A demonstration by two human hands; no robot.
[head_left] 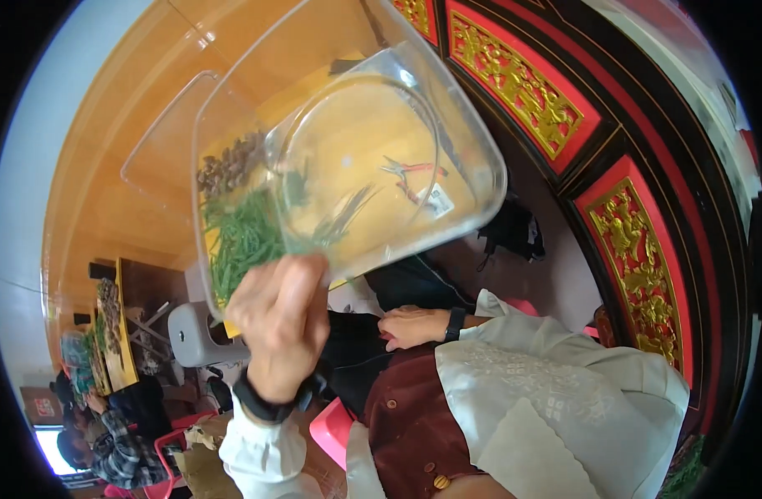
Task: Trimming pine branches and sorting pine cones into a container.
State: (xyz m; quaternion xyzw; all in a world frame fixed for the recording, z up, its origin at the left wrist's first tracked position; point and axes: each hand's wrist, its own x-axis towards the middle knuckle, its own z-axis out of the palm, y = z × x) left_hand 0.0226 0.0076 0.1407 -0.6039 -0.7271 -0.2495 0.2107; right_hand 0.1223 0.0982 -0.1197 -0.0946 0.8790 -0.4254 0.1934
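My left hand (281,312), dark band at its wrist, is closed on the near edge of a clear plastic box (472,179), raised and tilted above the yellow table. On my lap lies my right hand (416,326), fingers loosely extended against dark cloth, with its fingertips partly unclear. Through the box's clear wall I see red-handled pliers (414,170), a heap of green needle-like sprigs (246,237) and brown cone-like pieces (231,165). A few thin dark stems (347,206) lie between the sprigs and the pliers.
A carved red-and-gold panel (514,79) runs along the right. To the left are a grey plastic seat (202,334) and another yellow table (115,333) bearing plant material, where a person in a checked sleeve (119,449) sits. A pink stool (332,428) stands below me.
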